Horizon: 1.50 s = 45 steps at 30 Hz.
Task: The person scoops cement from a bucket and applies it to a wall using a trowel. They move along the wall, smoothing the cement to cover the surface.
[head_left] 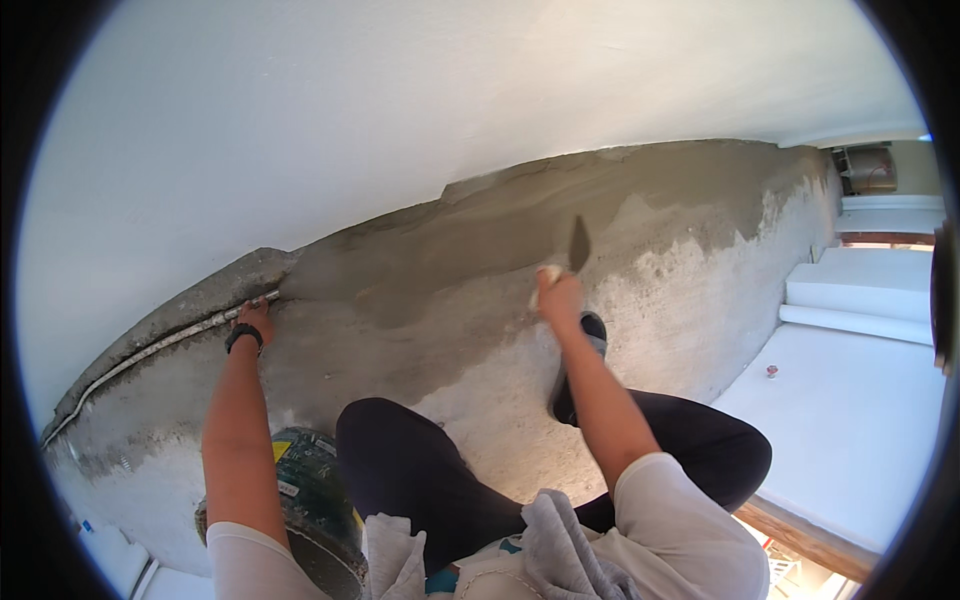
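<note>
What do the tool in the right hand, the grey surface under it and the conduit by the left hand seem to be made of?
Trowel: dark pointed blade, probably steel; pale handle, material unclear.
Grey surface: looks like wet cement render, darker and smoother than the pale, speckled dry patch beside it.
Conduit: ribbed, silvery grey, likely flexible metal or plastic.

A white wall [300, 110] rises above the grey band. A pale pipe [150, 350] runs along the ledge at left. A green bucket [310, 480] stands on the concrete beside the dark trousers. At right lie white steps [860, 285] and a white slab [850, 420] bearing one small red object [771, 372].
</note>
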Each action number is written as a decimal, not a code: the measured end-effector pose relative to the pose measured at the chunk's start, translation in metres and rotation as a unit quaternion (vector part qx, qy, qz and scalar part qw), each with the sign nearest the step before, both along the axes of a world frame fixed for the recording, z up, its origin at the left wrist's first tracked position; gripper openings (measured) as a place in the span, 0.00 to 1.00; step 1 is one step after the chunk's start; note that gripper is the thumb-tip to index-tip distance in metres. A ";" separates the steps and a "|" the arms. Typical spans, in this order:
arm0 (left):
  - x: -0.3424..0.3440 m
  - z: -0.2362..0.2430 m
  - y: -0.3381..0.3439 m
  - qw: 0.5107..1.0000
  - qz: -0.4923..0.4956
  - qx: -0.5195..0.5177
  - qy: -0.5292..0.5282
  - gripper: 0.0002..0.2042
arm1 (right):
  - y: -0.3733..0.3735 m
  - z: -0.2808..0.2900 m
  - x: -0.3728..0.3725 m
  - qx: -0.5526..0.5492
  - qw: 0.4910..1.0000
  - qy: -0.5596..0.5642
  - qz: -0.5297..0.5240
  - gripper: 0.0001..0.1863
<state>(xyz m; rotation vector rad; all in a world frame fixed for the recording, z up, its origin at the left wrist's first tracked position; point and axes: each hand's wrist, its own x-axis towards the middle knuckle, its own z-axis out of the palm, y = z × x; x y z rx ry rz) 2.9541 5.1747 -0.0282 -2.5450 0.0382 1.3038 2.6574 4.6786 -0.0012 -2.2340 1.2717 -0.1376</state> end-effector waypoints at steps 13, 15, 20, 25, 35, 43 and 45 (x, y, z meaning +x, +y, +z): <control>0.011 -0.020 0.012 1.000 0.003 -0.005 0.013 0.42 | 0.059 -0.017 -0.001 0.016 0.997 0.020 0.077 0.27; 0.009 -0.018 0.010 1.000 -0.016 -0.004 0.008 0.42 | 0.110 -0.008 0.011 0.069 0.994 0.014 0.081 0.26; 0.006 -0.008 0.007 0.999 -0.019 -0.027 0.007 0.42 | 0.198 0.012 0.034 0.183 0.978 -0.052 0.081 0.26; 0.004 -0.001 0.009 0.999 -0.032 -0.027 0.002 0.43 | 0.263 0.025 0.057 0.303 0.945 -0.091 0.080 0.25; -0.005 -0.004 0.024 0.997 -0.010 -0.071 -0.037 0.40 | 0.281 0.026 0.073 0.274 0.920 -0.052 0.275 0.24; 0.009 -0.006 0.029 0.994 0.010 -0.095 -0.060 0.34 | 0.254 0.023 0.014 0.275 0.941 -0.016 0.198 0.26; 0.011 -0.005 0.030 0.991 0.016 -0.107 -0.077 0.30 | 0.290 0.019 0.023 0.258 0.942 0.009 0.216 0.26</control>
